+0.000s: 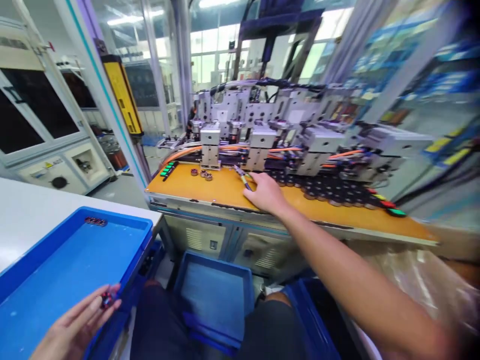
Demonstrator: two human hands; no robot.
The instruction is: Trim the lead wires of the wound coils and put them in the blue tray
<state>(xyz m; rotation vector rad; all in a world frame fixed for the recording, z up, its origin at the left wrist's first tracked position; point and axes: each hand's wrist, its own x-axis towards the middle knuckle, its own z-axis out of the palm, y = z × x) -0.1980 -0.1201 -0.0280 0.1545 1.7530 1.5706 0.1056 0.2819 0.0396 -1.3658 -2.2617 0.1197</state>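
My left hand [82, 316] is over the near right edge of the blue tray [84, 260]. Its fingertips pinch a small round part with red and dark bits, which looks like a motor stator [107, 299]. My right hand [267, 193] reaches across to the orange bench top [225, 192]. Its thumb and fingers are around the handles of pliers [243, 176], whose jaws point toward the machine. A few similar coppery round parts [205, 175] sit on the bench left of the pliers. More of them stand in a short row [96, 221] at the tray's far end.
Metal machine stations [258, 142] with cables line the back of the bench. Many dark round parts [333, 191] crowd its right side. Green buttons [168, 169] are at the left end. A blue bin [214, 287] lies below, between my knees. A yellow upright bar [123, 95] stands left.
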